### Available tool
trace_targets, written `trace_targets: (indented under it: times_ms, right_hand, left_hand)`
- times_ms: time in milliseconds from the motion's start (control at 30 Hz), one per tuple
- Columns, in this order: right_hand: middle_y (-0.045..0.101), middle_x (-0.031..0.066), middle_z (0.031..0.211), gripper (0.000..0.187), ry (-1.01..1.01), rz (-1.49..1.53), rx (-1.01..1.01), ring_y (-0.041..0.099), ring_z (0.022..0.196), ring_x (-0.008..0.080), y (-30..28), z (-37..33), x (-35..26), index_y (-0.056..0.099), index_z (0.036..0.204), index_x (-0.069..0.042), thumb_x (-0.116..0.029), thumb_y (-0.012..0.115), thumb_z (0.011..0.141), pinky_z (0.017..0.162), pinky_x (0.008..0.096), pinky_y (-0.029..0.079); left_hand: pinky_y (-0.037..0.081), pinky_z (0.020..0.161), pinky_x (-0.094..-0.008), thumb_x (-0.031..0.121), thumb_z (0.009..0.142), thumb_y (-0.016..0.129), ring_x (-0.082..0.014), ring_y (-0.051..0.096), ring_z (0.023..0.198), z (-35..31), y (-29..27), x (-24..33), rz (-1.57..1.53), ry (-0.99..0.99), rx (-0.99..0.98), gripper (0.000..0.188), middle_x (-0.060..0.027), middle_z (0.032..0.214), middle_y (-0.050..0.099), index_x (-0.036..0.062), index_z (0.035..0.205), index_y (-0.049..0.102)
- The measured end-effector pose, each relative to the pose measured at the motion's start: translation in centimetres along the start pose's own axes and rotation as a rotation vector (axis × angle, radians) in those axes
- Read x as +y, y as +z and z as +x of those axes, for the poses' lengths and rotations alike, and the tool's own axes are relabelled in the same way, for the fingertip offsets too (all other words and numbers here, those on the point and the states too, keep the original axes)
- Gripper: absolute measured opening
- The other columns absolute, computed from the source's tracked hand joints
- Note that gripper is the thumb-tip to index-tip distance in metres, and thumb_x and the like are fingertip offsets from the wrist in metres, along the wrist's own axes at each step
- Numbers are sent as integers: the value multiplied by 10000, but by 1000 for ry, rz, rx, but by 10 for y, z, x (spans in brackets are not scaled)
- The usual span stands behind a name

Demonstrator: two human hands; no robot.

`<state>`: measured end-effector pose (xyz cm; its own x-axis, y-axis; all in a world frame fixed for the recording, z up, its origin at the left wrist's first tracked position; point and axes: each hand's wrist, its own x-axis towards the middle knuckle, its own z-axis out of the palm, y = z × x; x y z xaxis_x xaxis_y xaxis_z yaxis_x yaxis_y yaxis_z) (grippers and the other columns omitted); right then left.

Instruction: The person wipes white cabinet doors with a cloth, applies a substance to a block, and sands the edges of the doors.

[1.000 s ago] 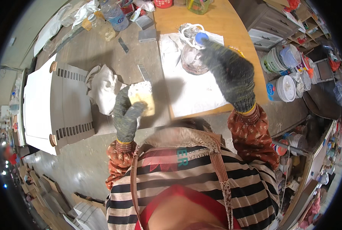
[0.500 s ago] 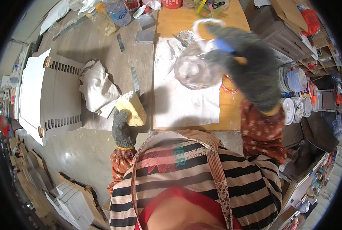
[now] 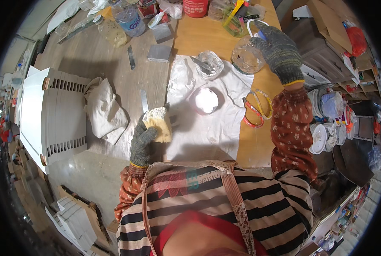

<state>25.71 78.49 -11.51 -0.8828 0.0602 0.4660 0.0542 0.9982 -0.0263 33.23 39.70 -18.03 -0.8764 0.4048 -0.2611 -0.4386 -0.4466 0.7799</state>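
Left hand (image 3: 142,143) clamped on a yellow sponge (image 3: 157,124), by the left edge of a white cloth (image 3: 216,138). Right hand (image 3: 282,54) — thumb and fingers closed on a blue cap (image 3: 262,34) — at a clear jar (image 3: 246,56), cloth's far right corner.

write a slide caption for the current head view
Gloved left hand holding a yellow sponge, right hand at a clear container.

This looks like a workshop: cluttered workbench (image 3: 255,149), clustered buckets (image 3: 317,140) (one white-lidded), crammed shelves (image 3: 362,77), bare grey floor (image 3: 88,167).
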Motion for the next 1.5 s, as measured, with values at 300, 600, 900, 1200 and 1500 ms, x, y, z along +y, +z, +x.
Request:
trace_targets:
  times_ms: [300,600,900,1200,1500]
  right_hand:
    - [628,86,708,551,-389,82,57,600,587,238,-10,-3,-110,628,1085,-100,-570,562,805,532,376,461]
    - [597,109,646,199,-461,137,-72,621,631,269,44,0,-110,613,936,-70,-194,537,800,570,405,483]
    - [598,31,889,277,-374,314,-49,622,755,183,-7,-58,-89,612,997,-114,-119,651,722,622,312,522]
    - [628,78,975,262,-221,326,-328,616,808,247,9,-96,-105,617,1089,-100,-154,558,839,673,357,486]
    - [623,107,1075,307,-65,670,-675,613,963,225,20,-104,-111,549,1145,1,-46,531,843,807,334,507]
  left_hand:
    - [463,875,-314,141,840,600,-182,578,965,25,-23,-5,263,78,131,395,-73,1074,592,-11,1192,503]
    - [470,881,-335,127,817,611,-208,571,1007,17,-26,-5,53,82,142,486,-111,1112,581,-21,1254,458]
    - [420,946,-319,45,840,607,-190,499,1113,4,-7,-20,217,54,35,557,-89,1242,506,13,1348,381]
    - [416,961,-323,8,810,623,-194,505,1123,15,-5,-2,501,89,-69,577,-111,1244,515,-8,1335,386]
    - [419,963,-317,14,806,634,-194,514,1117,16,1,-17,541,120,-55,566,-112,1222,534,-14,1323,405]
